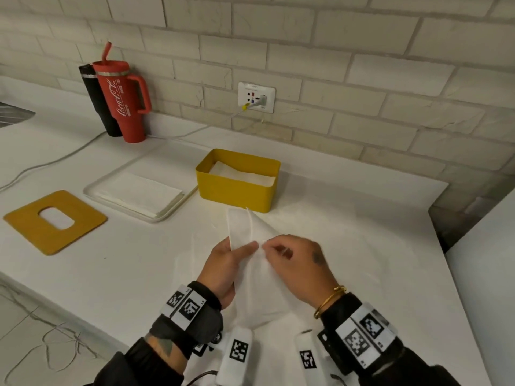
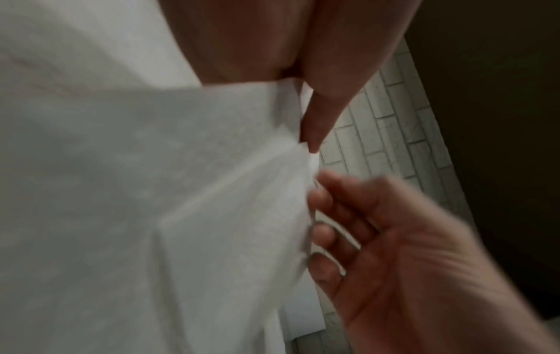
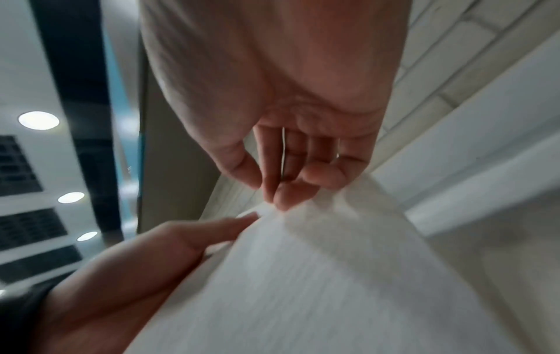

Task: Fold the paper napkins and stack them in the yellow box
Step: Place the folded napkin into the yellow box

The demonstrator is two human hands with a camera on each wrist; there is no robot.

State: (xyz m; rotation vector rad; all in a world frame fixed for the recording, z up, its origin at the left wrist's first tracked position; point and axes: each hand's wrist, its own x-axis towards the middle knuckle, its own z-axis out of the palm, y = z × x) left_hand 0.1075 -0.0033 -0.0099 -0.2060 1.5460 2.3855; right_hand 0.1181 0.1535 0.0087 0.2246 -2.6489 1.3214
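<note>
Fingers of the left hand point(image 1: 223, 263) and right hand point(image 1: 295, 263) pinch a thin white paper napkin point(image 1: 250, 227) at lower centre, near the yellow metal box point(image 1: 237, 190); uneven pulling could tear it or skew its fold.

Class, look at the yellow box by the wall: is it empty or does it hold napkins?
Not empty: the open-topped yellow box holds white folded napkins inside.

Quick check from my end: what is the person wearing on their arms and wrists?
Dark long sleeves on both arms. Each wrist carries a black strap with white tags printed with black square codes, on the left hand side and the right hand side. A thin gold bangle circles the right wrist. Both hands are bare.
</note>
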